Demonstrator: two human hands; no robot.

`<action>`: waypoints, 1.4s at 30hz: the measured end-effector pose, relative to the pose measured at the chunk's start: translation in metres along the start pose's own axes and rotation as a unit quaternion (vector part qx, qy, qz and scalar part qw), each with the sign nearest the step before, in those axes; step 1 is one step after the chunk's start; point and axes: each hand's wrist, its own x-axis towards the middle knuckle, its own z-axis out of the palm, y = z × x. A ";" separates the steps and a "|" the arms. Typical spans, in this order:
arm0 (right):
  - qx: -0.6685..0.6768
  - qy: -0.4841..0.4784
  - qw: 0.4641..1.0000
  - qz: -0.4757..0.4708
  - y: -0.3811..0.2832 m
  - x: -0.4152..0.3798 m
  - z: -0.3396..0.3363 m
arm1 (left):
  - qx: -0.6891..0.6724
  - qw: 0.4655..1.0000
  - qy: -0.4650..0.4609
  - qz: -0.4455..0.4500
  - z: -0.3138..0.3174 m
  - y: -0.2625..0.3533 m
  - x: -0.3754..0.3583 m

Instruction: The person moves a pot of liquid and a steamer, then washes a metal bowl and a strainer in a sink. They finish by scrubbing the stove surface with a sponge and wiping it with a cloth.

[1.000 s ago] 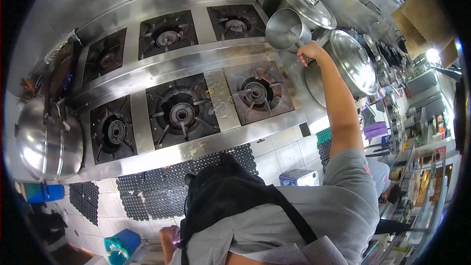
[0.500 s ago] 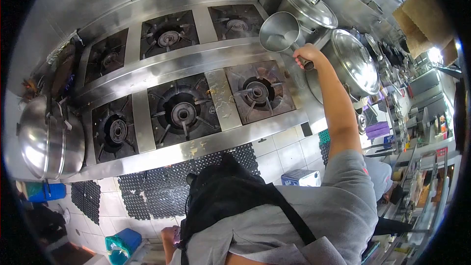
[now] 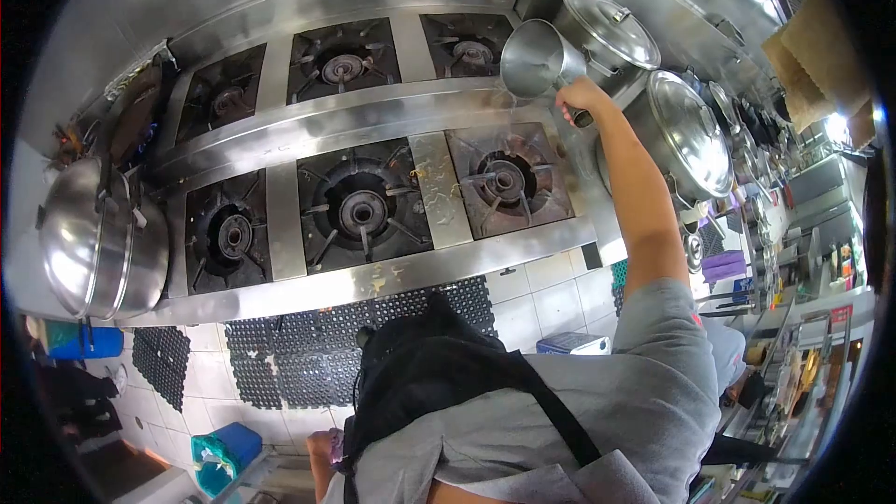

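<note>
My right hand (image 3: 581,101) is wrapped around the handle of a metal saucepan (image 3: 535,61), held up over the right end of the stove. The pan is tilted, its opening partly facing me, and a faint clear streak falls from its lower rim. Below it lies the front right burner (image 3: 505,182). Down by my left side, my left hand (image 3: 320,448) is closed on a crumpled purple cloth (image 3: 337,445), mostly hidden by my body.
Lidded pots (image 3: 611,26) and a larger lidded pot (image 3: 691,135) stand right of the stove. Metal woks (image 3: 79,243) lean at its left end. A black rubber mat (image 3: 280,355), a blue bin (image 3: 229,453) and a box (image 3: 574,343) are on the tiled floor.
The saucepan has tilted further toward the stove, and a faint streak now shows below its rim. The whole view has shifted slightly. My left hand stays at my side.
</note>
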 end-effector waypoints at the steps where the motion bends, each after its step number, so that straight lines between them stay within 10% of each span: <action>1: 0.003 -0.011 1.000 -0.008 -0.004 0.000 0.001 | -0.030 0.999 -0.012 -0.016 0.001 -0.009 0.001; 13: 0.109 -0.009 0.994 0.022 -0.061 -0.034 0.026 | -0.372 0.894 -0.155 -0.193 0.007 -0.059 0.044; 20: 0.201 -0.031 0.979 0.023 -0.074 -0.056 0.023 | -0.295 0.927 -0.139 -0.185 -0.005 -0.028 0.041; 23: 0.272 -0.037 0.962 -0.006 -0.063 -0.073 0.017 | -0.220 0.951 -0.165 -0.140 -0.004 -0.046 0.055; 25: 0.350 -0.053 0.935 0.036 -0.055 -0.090 0.014 | 0.164 0.932 -0.074 0.316 -0.005 -0.061 0.064; 26: 0.350 -0.048 0.935 0.040 -0.048 -0.100 0.012 | 0.165 0.930 -0.078 0.319 -0.007 -0.063 0.069; 35: 0.548 -0.031 0.819 0.169 0.001 -0.238 0.013 | -0.025 0.968 -0.167 0.188 -0.017 -0.066 0.118; 42: 0.503 0.072 0.838 0.199 0.089 -0.303 0.022 | -0.146 0.957 -0.240 0.066 -0.029 -0.054 0.159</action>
